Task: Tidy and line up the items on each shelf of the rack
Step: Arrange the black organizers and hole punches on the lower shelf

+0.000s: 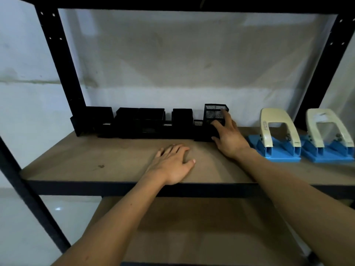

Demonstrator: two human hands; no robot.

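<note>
Nudging the mesh holder [214, 120] into the black row at the shelf's [115, 162] twelve o'clock looks like the step in hand: the right hand [228, 137] wraps its right side, fingers spread against the mesh. Left hand [172, 162] lies flat, empty. Next comes squaring it beside the organizers [142, 122]; their contents are too dark to tell. Two punches [299, 135] stand at three o'clock.

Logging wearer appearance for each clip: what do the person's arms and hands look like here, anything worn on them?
Both forearms are bare as far as the frame shows: no sleeves reach into view. The left hand and the right hand carry no gloves, and no watch, bracelet or ring is visible on either. Nails look short and unpainted. No cables, straps or markings show on the arms.
</note>
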